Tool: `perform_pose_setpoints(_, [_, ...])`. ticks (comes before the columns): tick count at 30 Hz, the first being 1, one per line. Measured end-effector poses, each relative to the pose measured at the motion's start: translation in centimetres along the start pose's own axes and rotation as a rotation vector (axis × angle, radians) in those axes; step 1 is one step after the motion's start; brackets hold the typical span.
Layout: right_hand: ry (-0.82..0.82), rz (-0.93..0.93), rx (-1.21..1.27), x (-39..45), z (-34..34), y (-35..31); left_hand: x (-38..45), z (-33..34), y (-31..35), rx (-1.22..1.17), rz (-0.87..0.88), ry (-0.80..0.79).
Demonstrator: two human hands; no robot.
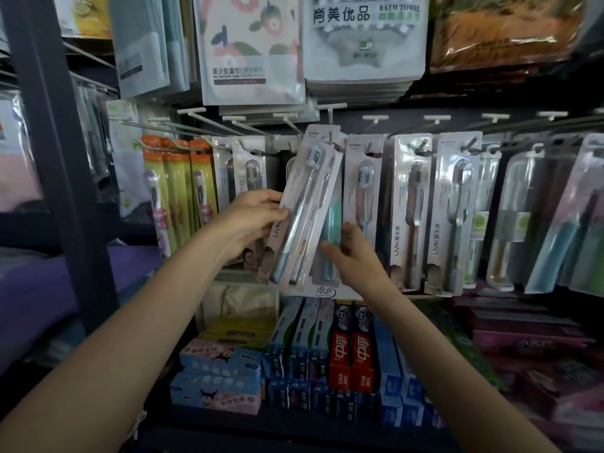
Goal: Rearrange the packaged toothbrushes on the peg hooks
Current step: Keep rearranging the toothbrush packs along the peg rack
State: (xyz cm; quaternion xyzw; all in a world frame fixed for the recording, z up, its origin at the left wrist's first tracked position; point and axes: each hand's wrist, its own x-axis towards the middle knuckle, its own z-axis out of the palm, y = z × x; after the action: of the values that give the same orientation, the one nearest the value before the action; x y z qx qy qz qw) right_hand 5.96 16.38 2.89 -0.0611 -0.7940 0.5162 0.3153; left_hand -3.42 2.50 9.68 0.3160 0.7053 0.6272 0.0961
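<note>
- Head view: your left hand (253,220) is gripping a tilted toothbrush pack (307,204) at its edge, top by the centre hook (331,138).
- Your right hand (349,248) is pressing the packs behind, fingers fairly straight.
- Rehanging is seemingly midway (neighbouring packs hanging straight).
- Packs are being glossy, flat, stiff-carded blisters.

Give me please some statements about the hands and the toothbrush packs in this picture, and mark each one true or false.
1. The left hand grips the tilted toothbrush pack by its left edge. True.
2. The tilted pack hangs straight like its neighbours. False: it leans, top to the right.
3. The right hand holds a toothpaste box. False: it touches the packs near their lower part; the toothpaste boxes lie on the shelf below.
4. Towel packages hang above the toothbrushes. True.
</note>
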Motion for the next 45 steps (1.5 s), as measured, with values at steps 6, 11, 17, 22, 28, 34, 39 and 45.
perform_pose_setpoints(6, [0.280, -0.341, -0.280, -2.2, 1.0, -0.2, -0.3, 0.0, -0.3, -0.116, -0.038, -0.052])
perform_pose_setpoints(11, [0.136, -0.185, 0.045, -1.4, 1.0, -1.5, -0.9, 1.0, -0.4, -0.210, -0.054, -0.084])
perform_pose_setpoints(17, [0.159, -0.219, -0.274, -0.6, -1.7, -2.3, -1.2, 0.1, 0.3, 0.153, 0.166, 0.158])
perform_pose_setpoints(22, [0.126, -0.301, -0.764, -0.5, -4.5, -3.3, -1.8, 1.0, 0.7, 0.091, 0.139, 0.181])
perform_pose_setpoints(28, [0.097, -0.282, -0.834, -2.3, -6.4, -2.7, -2.8, 4.7, -0.1, -0.447, -0.138, -0.015])
perform_pose_setpoints(34, [0.093, -0.241, -0.745, -3.5, -8.5, -1.7, -1.8, 6.9, -0.5, -0.451, -0.105, 0.107])
perform_pose_setpoints(39, [0.193, -0.258, -0.889, -4.7, -9.7, -0.9, -2.0, 4.7, -4.2, 0.156, 0.095, 0.295])
perform_pose_setpoints(45, [0.482, -0.246, -0.510, -6.8, -10.9, 1.2, -5.1, 4.2, -6.0, 0.343, 0.338, 0.077])
